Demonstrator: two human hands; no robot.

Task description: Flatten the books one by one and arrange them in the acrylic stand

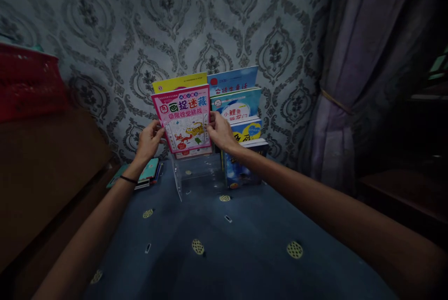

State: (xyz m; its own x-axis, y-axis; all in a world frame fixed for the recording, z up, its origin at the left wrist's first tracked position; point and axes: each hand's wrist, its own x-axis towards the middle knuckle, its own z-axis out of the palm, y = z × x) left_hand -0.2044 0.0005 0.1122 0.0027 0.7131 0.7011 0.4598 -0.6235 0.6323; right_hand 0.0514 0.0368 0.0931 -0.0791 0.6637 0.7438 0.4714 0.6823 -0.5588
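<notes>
A pink picture book (187, 120) faces me, gripped at its left edge by my left hand (150, 140) and at its right edge by my right hand (221, 131). Behind its top shows a yellow book (180, 81). The pink book is at the left side of a clear plastic book stand (178, 181), above the stand's lower front tier. On the stand's right side, several books rise in steps: a light blue book (233, 77) at the back, a teal book (236, 104), a blue and yellow book (247, 130) and a dark blue book (243, 167) in front.
A small stack of books (149, 171) lies on the blue pineapple-print tablecloth (245, 248), left of the stand. At far left a red bag (28, 83) sits on a brown box (49, 174). Patterned wallpaper (164, 24) is behind, and a tied purple curtain (345, 80) hangs at right.
</notes>
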